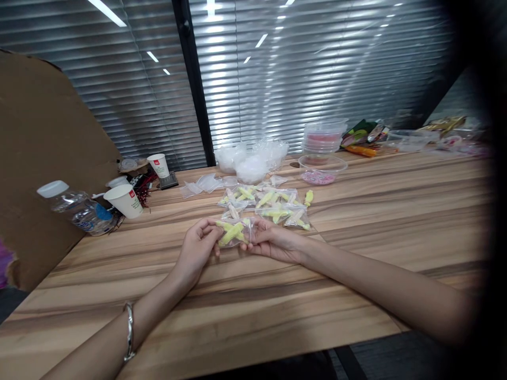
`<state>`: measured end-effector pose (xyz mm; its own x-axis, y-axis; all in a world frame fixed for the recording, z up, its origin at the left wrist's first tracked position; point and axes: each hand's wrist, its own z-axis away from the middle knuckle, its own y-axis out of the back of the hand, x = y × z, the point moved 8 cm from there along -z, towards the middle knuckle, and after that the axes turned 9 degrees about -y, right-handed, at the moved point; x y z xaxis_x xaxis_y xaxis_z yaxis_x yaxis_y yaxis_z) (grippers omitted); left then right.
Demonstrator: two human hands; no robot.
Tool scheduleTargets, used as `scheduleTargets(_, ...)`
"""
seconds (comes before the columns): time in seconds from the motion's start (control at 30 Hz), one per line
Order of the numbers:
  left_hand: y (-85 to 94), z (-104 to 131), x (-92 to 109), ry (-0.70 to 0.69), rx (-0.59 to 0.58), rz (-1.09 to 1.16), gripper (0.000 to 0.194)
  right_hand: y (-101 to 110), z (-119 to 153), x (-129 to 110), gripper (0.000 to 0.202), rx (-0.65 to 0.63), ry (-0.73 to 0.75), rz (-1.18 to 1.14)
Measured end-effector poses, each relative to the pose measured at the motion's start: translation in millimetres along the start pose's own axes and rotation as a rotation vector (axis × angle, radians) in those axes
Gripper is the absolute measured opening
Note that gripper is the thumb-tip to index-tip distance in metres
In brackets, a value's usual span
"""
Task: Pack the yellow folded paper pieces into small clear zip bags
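Nearest is the table [237, 316], and over it the left forearm with a silver bracelet [130, 330]. A bit farther, the left hand [196, 247] has thumb & fingers pinched on the left end of a small clear bag [233, 234], and the right hand [275, 241] pinches the right end, so the bag is held betw. both, above the table, w/ yellow pieces inside. Whether its top is sealed, I cannot tell. Just behind lie several similar filled bags [276, 214], some overlapping; I judge these as done, approx. count unclear. To their right, one loose yellow piece [308, 198] lies outside any bag, so prob. this part is left. Behind on the left, flat clear bags [208, 183] seem unfilled, i.e. more work could remain, though other loose yellow pieces I do not see. Farther back stand puffy clear bags w/ white content [252, 168], and to the right an open bowl [322, 168] w/ small pink bits, then stacked clear tubs [325, 138]. Last, at the back, the window blinds [317, 63].
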<state>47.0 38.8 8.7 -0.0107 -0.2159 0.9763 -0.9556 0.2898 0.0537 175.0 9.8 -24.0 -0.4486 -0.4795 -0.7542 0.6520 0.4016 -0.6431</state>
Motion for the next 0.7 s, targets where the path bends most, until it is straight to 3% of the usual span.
scheduleTargets(0.27,0.2,0,0,-0.018,-0.007,0.014,0.016,-2,1,-4,0.038,-0.021,0.008,0.015)
scheduleTargets(0.47,-1.4,-1,1,-0.029,-0.029,0.001,0.019,-13,5,-2,0.043,-0.044,-0.073,0.064)
scheduleTargets(0.7,-13.6,2,2,-0.005,-0.112,0.103,0.028,-9,2,-4,0.037,0.087,0.010,0.063)
